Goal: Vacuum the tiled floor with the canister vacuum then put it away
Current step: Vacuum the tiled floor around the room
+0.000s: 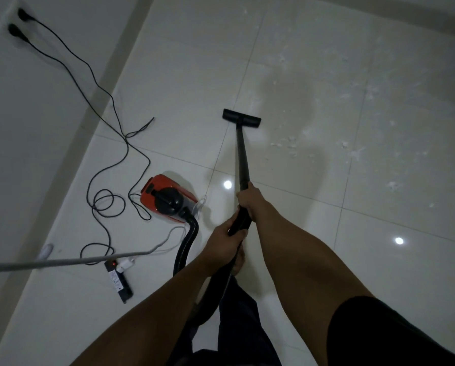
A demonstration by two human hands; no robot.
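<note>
Head view, looking down at the tiled floor (340, 247). Both hands are on the vacuum's black wand (241, 154). The right hand (247, 202) is wrapped around it further along the tube. The left hand (221, 244) grips the handle end just behind, where the hose (188, 241) joins in. So both are closed tight around the wand, one right after the other.

The floor head (241, 118) sits flat on the tiles out ahead, right on a grout line. White crumbs and dust (287, 146) are scattered on the tiles to its right and further out toward the far wall.

The red and black canister vacuum (165, 196) is parked on the floor to the left of the hands. Its hose curls from its near end back toward the person and goes under the left arm.

Black cords (99, 101) run from two plugs in a wall socket (16, 21) and loop over the tiles beside the canister. A black power strip (118, 282) lies near the left forearm, with a red light on and a white plug (125, 264) in it. A blurry grey cable (63, 261) crosses in front of it. A bare foot (239, 260) peeks out under the left hand.
</note>
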